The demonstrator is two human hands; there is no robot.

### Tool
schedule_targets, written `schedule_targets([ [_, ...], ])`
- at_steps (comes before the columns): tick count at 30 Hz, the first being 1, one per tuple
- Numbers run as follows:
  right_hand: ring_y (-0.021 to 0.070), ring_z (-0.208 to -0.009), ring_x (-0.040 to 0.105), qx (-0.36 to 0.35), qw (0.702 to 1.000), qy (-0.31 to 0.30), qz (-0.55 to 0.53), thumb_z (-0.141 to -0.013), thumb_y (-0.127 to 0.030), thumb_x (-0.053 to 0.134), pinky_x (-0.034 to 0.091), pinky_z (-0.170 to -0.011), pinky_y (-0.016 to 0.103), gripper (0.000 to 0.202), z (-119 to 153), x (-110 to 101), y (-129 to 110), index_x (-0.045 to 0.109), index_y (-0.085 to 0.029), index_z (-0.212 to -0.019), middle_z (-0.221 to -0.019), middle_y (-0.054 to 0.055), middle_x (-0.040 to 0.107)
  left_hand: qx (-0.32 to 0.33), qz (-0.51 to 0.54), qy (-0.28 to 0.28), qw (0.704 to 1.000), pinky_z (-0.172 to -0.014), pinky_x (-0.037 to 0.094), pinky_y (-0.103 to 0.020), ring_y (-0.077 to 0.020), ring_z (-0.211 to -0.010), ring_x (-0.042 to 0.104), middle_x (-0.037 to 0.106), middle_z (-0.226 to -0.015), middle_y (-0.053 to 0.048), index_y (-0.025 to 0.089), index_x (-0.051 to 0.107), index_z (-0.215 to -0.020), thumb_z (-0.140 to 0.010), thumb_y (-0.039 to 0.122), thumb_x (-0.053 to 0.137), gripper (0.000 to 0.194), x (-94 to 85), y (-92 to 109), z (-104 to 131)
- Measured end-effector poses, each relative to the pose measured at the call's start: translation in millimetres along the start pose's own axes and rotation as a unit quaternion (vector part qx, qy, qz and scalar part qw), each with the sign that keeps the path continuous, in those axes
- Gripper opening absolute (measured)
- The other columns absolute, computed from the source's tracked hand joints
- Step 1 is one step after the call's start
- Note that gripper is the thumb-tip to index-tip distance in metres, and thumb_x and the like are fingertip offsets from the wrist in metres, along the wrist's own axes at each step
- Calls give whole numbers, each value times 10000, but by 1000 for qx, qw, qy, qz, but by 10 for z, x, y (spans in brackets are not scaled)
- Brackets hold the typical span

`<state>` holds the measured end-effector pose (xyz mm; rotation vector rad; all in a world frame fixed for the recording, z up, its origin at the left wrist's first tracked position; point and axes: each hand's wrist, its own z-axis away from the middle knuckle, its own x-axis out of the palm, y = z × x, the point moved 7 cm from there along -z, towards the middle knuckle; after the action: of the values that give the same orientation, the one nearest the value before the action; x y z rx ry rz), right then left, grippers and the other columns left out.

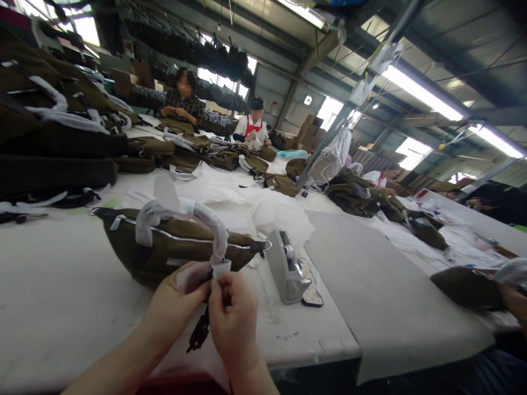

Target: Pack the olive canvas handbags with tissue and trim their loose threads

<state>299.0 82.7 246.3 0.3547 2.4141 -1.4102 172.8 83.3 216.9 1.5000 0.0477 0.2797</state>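
Observation:
An olive-green bag (164, 249) with a silver zipper lies on the white table, its curved handle (203, 213) wrapped in white paper. At the handle's right end, my left hand (177, 296) pinches white wrapping and the dark strap beneath it. My right hand (234, 307) is closed beside it, thumb and finger on a small white piece (222, 267) at the base of the handle. The fingertips of both hands nearly touch. A dark strap end (200, 329) hangs below them.
A grey tape dispenser (286, 269) and a phone (312, 282) stand right of the bag. White paper sheets (247, 203) lie behind it. Piled olive bags (53, 126) fill the left. Two people (185, 104) work across the table; another person's hand (513, 302) is at far right.

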Motion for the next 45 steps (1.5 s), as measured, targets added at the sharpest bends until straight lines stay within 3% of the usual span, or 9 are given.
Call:
schedule_targets([
  [5,184,-847,693,-57,998,-26,-12,-955,-249,475,542,-766,287,271,64,-65,-89,656,-188,-1147,-931,69,734,-7,-10,-3,1000,-887,537,-300,-237,-975,683,754,-1009,-53,166,732,-950,-679,331,746,318,-52,-81,-2],
  [12,243,-1135,645,-35,995,-79,-51,-1005,-262,374,532,-970,407,401,149,-6,-11,595,-187,-1331,-1237,131,681,56,-116,7,992,-952,543,-321,-255,-1055,678,743,-1118,-65,183,722,-1089,-726,419,718,432,-116,-24,23],
  [16,228,-967,688,-36,990,-118,-73,-987,-319,425,562,-846,368,439,157,12,29,535,-170,-1385,-1047,115,725,27,-102,13,994,-902,562,-309,-253,-988,699,759,-1061,-54,185,742,-1037,-716,418,732,396,-158,-9,8],
  [21,134,-559,587,98,993,-11,-69,-948,-387,510,432,-515,233,278,9,-219,282,679,-168,-967,-678,23,661,-12,-78,-81,994,-946,537,-282,-248,-1076,679,756,-1098,-26,228,754,-1070,-749,418,754,373,-151,46,15],
  [25,92,-476,437,116,990,-83,-2,-850,-391,626,261,-471,237,396,-98,-49,238,501,-178,-541,-485,-31,487,-18,-95,-129,987,-895,556,-301,-261,-1027,691,761,-1058,-33,227,759,-1070,-777,450,725,370,-171,119,44],
  [31,88,-488,397,152,983,-90,-45,-822,-362,607,238,-465,234,327,-94,175,189,478,-185,-580,-509,-48,458,38,-235,-149,960,-964,504,-308,-246,-1083,654,731,-1133,-31,238,717,-1142,-883,410,561,348,-175,296,107],
  [35,93,-494,405,175,975,-119,-69,-822,-366,593,249,-456,226,305,-102,247,184,520,-176,-594,-514,-38,477,83,-401,-115,905,-943,480,-391,-266,-1022,647,712,-1088,-86,200,680,-1085,-948,334,341,390,-105,385,145],
  [39,99,-488,426,185,973,-115,-79,-815,-312,563,262,-457,225,257,-104,274,178,519,-180,-598,-515,-30,494,75,-501,-96,857,-947,458,-482,-301,-988,644,688,-1060,-141,172,629,-980,-919,258,312,334,-20,386,189],
  [45,96,-493,411,186,971,-100,-111,-809,-340,595,273,-455,222,291,-53,325,198,509,-178,-582,-518,-32,478,57,-545,-105,830,-972,462,-477,-282,-1045,625,653,-1100,-157,139,589,-1055,-892,121,275,354,61,396,273],
])
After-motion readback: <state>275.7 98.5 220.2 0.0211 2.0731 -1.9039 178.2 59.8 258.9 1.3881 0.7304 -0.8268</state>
